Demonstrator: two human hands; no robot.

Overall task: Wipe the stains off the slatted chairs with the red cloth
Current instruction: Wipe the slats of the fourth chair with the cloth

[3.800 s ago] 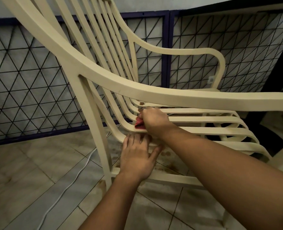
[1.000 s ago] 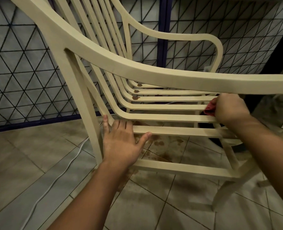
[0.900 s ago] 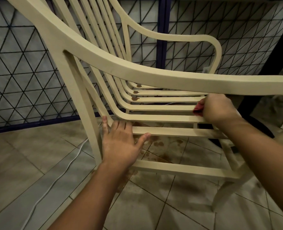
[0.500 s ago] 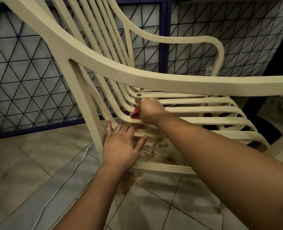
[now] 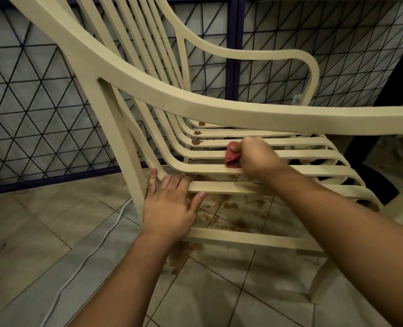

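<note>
A cream slatted chair [image 5: 148,86] fills the view, seen from its side under the near armrest. My right hand [image 5: 257,158] reaches under that armrest and grips a bunched red cloth [image 5: 232,158], pressing it on a seat slat. Brown stains [image 5: 197,142] sit on three slats farther back, near the seat's bend. My left hand [image 5: 169,204] holds the nearest seat slat at its left end, fingers over the top and thumb underneath.
A dark metal lattice fence [image 5: 42,102] stands right behind the chair. The tiled floor [image 5: 231,206] under the seat carries brown spots. A white cable [image 5: 85,263] runs across the tiles at the left. A dark post [image 5: 389,90] rises at the right.
My right hand with the cloth slid from the right end of the slat to its bend, and has now come partway back to the right. My left hand has kept its hold.
</note>
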